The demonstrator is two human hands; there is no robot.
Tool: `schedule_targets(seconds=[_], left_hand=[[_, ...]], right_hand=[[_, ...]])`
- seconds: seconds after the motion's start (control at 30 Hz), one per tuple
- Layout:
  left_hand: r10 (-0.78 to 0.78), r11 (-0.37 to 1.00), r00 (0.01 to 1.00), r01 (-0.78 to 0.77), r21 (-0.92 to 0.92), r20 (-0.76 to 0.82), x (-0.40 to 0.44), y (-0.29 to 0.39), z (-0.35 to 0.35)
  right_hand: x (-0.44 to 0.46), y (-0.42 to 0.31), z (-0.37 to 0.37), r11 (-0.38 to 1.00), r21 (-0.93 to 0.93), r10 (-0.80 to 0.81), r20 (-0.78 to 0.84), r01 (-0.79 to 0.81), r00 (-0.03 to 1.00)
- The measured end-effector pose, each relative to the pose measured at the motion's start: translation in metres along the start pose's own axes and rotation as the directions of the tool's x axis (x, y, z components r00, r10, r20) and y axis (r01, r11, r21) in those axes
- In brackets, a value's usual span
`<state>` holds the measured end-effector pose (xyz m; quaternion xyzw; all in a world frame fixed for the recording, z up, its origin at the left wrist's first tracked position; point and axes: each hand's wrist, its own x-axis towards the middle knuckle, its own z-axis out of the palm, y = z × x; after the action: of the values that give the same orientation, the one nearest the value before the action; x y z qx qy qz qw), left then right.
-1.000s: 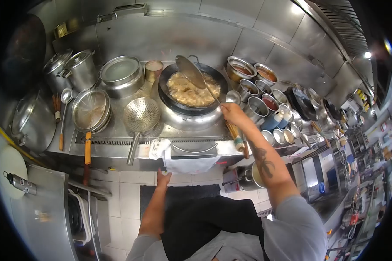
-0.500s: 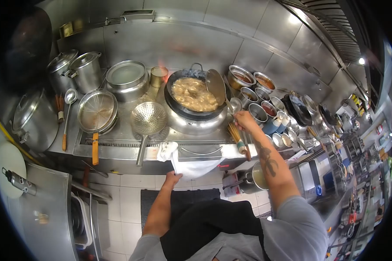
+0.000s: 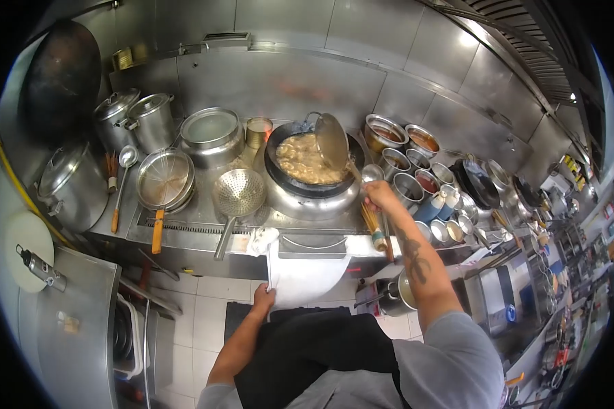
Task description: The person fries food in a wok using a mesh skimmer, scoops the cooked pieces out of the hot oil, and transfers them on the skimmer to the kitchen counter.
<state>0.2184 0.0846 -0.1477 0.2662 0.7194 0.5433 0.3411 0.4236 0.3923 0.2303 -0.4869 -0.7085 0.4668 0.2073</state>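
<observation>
Wok (image 3: 320, 189) on steel ring (image 3: 314, 206): bubbling food (image 3: 301, 158) could splash if the scoop (image 3: 332, 142), handle clenched in right hand (image 3: 381, 195), jerks; food contact unclear. White cloth (image 3: 307, 276) could slip if left hand (image 3: 264, 298), pinching its corner, tugs. Versus a second ago: cloth drawn lower, scoop shifted rightward.

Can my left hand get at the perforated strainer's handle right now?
Probably yes: the strainer handle reaches the counter's front edge, apparently unobstructed, though the left hand seems to be holding the white cloth.
</observation>
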Motion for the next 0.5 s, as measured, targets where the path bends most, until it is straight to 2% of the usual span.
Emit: schedule_targets(seconds=[0.03, 0.07, 0.13, 0.17, 0.23, 0.37, 0.4, 0.43, 0.47, 0.5], left_hand=[[0.077, 0.997, 0.996, -0.077, 0.01, -0.049, -0.007, 0.002, 0.002], [0.074, 0.997, 0.995, -0.074, 0.015, -0.062, -0.014, 0.004, 0.0], [0.086, 0.959, 0.99, -0.112, 0.26, 0.109, -0.031, 0.023, -0.007], [0.083, 0.959, 0.992, -0.105, 0.264, 0.093, -0.036, 0.028, -0.008], [0.088, 0.905, 0.98, -0.153, 0.398, 0.176, -0.042, 0.029, -0.01], [0.174, 0.85, 0.977, -0.211, 0.482, 0.12, -0.047, 0.035, -0.013], [0.277, 0.811, 0.957, -0.279, 0.514, 0.083, -0.046, 0.036, -0.014], [0.377, 0.764, 0.925, -0.341, 0.548, 0.05, -0.046, 0.035, -0.016], [0.373, 0.764, 0.927, -0.332, 0.552, 0.041, -0.047, 0.034, -0.017], [0.183, 0.895, 0.983, -0.166, 0.414, -0.002, -0.048, 0.037, -0.018]], right_hand=[[0.007, 0.006, -0.008, 0.999, -0.041, -0.03, -0.017, 0.03, 0.999], [0.013, 0.01, -0.018, 0.999, -0.037, -0.035, -0.004, 0.035, 0.999], [0.024, 0.016, -0.038, 0.994, -0.053, -0.101, -0.045, 0.098, 0.994], [0.03, 0.017, -0.046, 0.993, -0.048, -0.108, -0.031, 0.106, 0.994], [0.037, 0.016, -0.063, 0.995, -0.041, -0.095, -0.084, 0.092, 0.992], [0.065, 0.036, -0.075, 0.998, -0.024, -0.058, -0.08, 0.056, 0.995], [0.067, 0.038, -0.073, 0.998, -0.02, -0.062, -0.073, 0.06, 0.995], [0.068, 0.042, -0.07, 0.997, 0.076, 0.003, -0.057, 0.001, 0.998], [0.068, 0.045, -0.065, 0.984, 0.169, 0.068, -0.033, -0.062, 0.997], [0.07, 0.05, -0.062, 0.984, 0.169, 0.066, -0.021, -0.062, 0.998]])
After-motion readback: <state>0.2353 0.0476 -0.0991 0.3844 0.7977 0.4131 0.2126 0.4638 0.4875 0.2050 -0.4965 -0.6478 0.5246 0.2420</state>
